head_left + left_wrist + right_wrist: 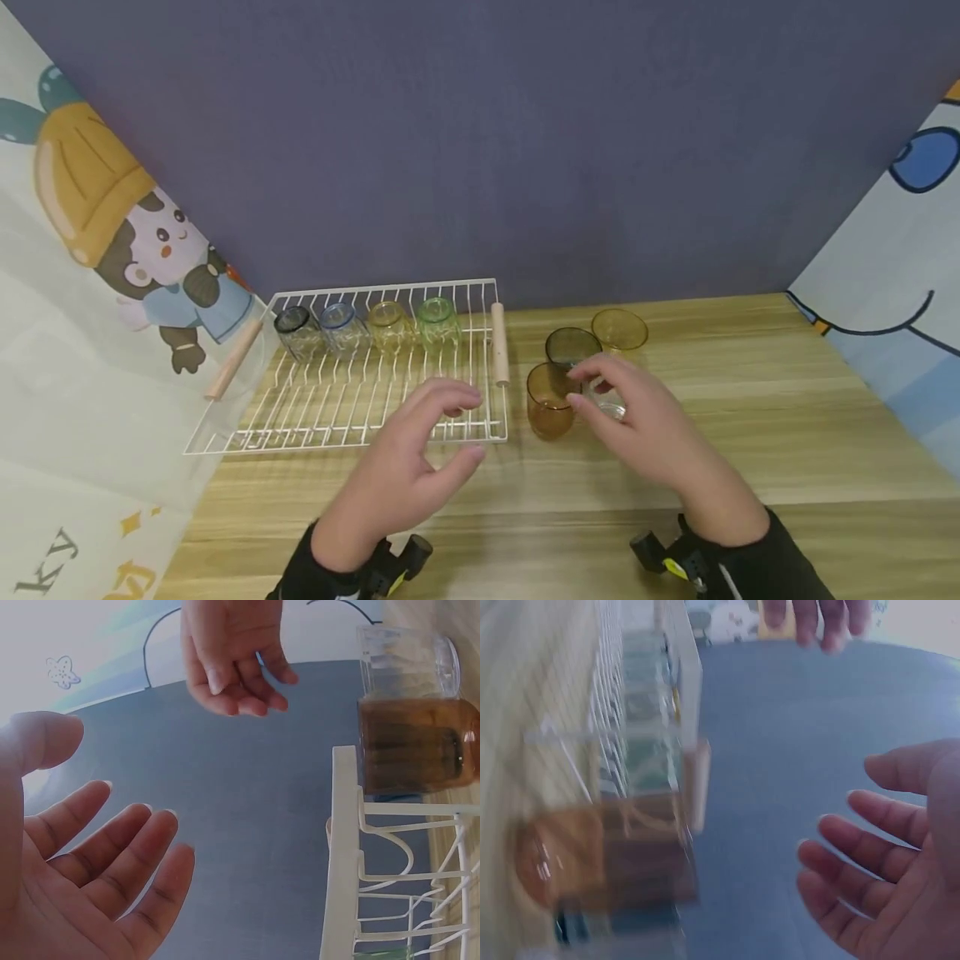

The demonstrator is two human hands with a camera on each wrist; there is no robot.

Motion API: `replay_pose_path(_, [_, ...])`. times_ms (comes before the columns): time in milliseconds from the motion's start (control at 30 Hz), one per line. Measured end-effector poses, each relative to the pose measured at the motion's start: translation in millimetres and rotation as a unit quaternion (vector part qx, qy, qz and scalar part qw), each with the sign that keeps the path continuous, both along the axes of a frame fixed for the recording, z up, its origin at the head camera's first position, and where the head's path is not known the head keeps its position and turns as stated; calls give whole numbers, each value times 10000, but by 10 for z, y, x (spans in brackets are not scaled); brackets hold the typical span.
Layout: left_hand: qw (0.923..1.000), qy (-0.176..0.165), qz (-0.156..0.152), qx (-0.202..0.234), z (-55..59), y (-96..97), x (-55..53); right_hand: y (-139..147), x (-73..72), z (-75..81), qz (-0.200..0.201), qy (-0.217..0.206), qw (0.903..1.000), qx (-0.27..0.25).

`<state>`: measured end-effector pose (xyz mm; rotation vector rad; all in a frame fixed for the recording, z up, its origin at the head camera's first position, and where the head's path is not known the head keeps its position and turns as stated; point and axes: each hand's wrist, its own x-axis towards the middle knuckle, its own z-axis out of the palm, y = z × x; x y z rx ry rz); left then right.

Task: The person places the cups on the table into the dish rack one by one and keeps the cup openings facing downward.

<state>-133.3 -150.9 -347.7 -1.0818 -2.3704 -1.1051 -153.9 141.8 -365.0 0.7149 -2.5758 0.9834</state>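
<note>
My left hand [408, 467] hovers over the front right of a white wire rack [360, 448], its fingers relaxed and holding nothing. Above the amber glass [550, 412], my right hand [645, 425] hangs with fingers spread and loosely bent; in the right wrist view its palm [907, 900] is bare. Behind the amber glass stand a dark grey glass [572, 335] and a yellowish glass [621, 321]. A clear glass [613, 412] is mostly hidden under the right hand. Along the rack's back row sit a black-rimmed glass [300, 337], a blue one [345, 331], a yellow one [391, 329] and a green one [439, 325].
The rack has wooden handles at its left [234, 360] and right [500, 344] ends. A dark wall panel [525, 150] rises behind the wooden table [562, 542]. Printed cartoon sheets [75, 333] flank both sides.
</note>
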Motion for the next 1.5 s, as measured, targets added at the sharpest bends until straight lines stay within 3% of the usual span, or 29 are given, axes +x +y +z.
replay_pose_path(267, [9999,104,-40,90,-6,-31,43,262,-119,-33,-367,-267,9960,764])
replay_pose_path(533, [9988,415,-248,78,41,-6,57,488,-206,-149,-584,-103,9927,1054])
replay_pose_path(800, [9976,605,-328,31,44,26,48,650,-332,-126,-449,-378,9839,1685])
replay_pose_path(1033, [9971,656,-393,-5,45,43,63,743,-476,-167,-247,-1024,9797,1708])
replay_pose_path(1500, [9977,541,-312,-262,26,47,120,728,-679,-221,146,-1427,9671,2098])
